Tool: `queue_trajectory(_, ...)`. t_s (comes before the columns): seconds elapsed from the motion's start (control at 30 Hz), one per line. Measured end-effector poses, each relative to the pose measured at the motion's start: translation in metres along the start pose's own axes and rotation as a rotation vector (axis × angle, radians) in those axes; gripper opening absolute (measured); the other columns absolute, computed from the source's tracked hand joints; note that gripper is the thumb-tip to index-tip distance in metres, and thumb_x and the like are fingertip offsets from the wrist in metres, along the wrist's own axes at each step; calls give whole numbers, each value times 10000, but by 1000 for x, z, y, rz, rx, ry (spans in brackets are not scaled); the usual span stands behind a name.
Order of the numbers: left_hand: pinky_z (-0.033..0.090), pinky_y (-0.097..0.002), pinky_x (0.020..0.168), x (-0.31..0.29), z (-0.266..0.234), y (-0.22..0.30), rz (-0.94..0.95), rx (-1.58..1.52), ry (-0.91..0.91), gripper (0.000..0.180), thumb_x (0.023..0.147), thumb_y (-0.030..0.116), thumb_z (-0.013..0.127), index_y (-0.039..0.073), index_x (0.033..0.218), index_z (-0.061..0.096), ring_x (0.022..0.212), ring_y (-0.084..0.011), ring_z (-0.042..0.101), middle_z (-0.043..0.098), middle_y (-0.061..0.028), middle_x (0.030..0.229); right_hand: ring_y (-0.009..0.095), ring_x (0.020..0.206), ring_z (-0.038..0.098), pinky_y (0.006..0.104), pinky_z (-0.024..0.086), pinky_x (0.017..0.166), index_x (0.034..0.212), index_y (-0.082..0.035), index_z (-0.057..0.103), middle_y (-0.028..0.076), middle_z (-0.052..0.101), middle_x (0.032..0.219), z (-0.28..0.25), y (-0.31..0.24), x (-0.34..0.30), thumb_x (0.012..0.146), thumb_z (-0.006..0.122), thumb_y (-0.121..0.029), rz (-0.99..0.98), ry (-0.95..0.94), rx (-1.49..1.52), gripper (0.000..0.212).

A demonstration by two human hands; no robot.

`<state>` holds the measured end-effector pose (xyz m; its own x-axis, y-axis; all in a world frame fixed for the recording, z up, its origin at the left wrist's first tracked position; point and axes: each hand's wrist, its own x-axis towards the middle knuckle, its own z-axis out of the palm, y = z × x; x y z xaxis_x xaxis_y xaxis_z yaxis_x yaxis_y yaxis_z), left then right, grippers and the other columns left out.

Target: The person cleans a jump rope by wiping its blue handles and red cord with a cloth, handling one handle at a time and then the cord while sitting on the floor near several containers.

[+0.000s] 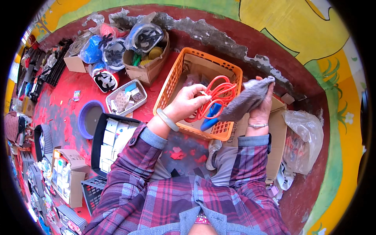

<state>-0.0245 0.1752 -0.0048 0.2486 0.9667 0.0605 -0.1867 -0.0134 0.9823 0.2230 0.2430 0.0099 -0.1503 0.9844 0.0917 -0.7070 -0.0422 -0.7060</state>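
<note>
Setting, as we find it: red-painted floor (58, 105), worn and flaking in patches. Beyond the grip we note a low dark-red wall (219, 19) with a grey band of broken plaster (203, 29). Above and to the right of it we record a yellow and green mural (297, 27). Even daylight throughout.

Both forearms rise from the near edge in plaid sleeves, cuffs pushed back. The left hand (187, 102) sits near the middle, a pale bangle on its wrist, fingers curled shut in a grip. The right hand (263, 103) stands upright further right, thin silver bracelet at the wrist, fingers closed.
</note>
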Motion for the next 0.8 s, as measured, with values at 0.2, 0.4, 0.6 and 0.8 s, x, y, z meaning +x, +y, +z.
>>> queue_trajectory(0.2, 462, -195, 693, 0, 6, 3, -56, -90, -40, 163, 899, 142, 591, 31, 1019, 588, 788, -42, 556, 616, 5, 889, 158, 943, 606, 283, 509, 820, 1266, -16, 476, 68, 595, 1097, 52, 33, -20, 849, 651, -224, 76, -145, -158, 498)
queue_trajectory(0.4, 481, -206, 701, 1, 12, -8, -21, -68, -64, 211, 902, 140, 586, 20, 1074, 573, 799, -55, 573, 628, -12, 905, 120, 865, 609, 237, 497, 784, 1072, 4, 592, 40, 640, 960, 57, 41, -18, 865, 622, -53, -93, -14, -341, 218)
queue_trajectory(0.6, 490, -224, 661, 3, 16, -8, -130, 67, -47, 284, 844, 171, 669, -3, 1052, 585, 756, -71, 597, 648, -48, 870, 94, 851, 586, 228, 488, 747, 1068, 27, 589, 35, 639, 964, 50, 53, -17, 882, 623, -117, -258, 70, -654, 238)
queue_trajectory(0.8, 505, -256, 680, 2, 19, -19, -95, 50, -10, 299, 848, 186, 660, -29, 1046, 600, 781, -94, 611, 663, -66, 834, 99, 795, 596, 233, 494, 716, 1022, 8, 595, 31, 635, 909, 49, 56, -14, 933, 550, -201, -233, 56, -650, 231)
